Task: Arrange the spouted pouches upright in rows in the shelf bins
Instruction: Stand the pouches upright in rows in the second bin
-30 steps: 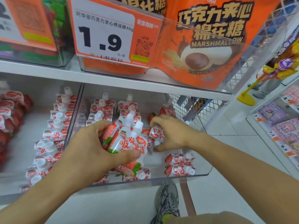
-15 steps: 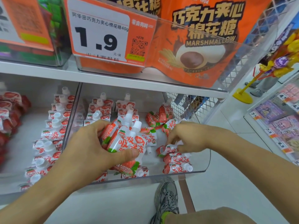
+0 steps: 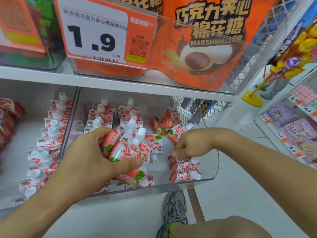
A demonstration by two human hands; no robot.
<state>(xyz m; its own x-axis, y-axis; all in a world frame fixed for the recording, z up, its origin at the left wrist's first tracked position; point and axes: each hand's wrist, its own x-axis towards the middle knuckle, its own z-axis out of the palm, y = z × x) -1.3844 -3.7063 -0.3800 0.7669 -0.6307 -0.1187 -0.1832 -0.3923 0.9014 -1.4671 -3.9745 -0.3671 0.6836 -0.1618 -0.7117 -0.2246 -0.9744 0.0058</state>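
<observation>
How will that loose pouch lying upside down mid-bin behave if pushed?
The flat pouch probably slides on the smooth bin floor and buckles, looking like soft film. Its round cap may snag neighbouring pouches.

Two hands are in play, the left hand [image 3: 89, 158] gripping a bunch of about three pouches [image 3: 130, 150], the right hand [image 3: 190, 143] pinching one pouch [image 3: 178, 132]. Two clear bins [image 3: 216, 162] are showing, one price tag [image 3: 96, 31], one shoe [image 3: 175, 210].

White shop shelving [image 3: 120, 86] stands over a pale tiled floor [image 3: 240, 177], under bright even light.
</observation>
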